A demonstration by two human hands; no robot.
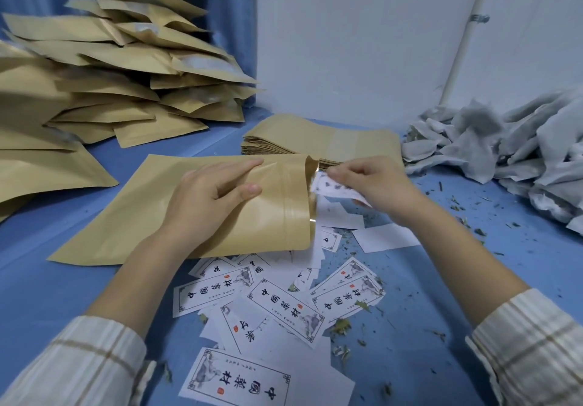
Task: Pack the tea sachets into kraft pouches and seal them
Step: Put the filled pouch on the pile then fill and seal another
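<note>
Left hand [209, 192] lies on a kraft pouch [151, 213] on the blue table [47, 282], fingers curled over its far edge and thumb pressed on the near face, gripping it near the open mouth, which faces right. Right hand [375, 181] sits at that mouth, fingertips pinched together on a white printed slip [334, 189] whose left end is at the pouch opening; how far in it goes cannot be told. Stack of flat empty pouches [318, 139] just behind the hands. Heap of filled pouches [120, 68] far left. Pile of grey-white tea sachets [504, 144] far right, well apart from the held pouch. Printed label cards [284, 306] scattered near the forearms, with loose tea fragments [342, 325] among them.
</note>
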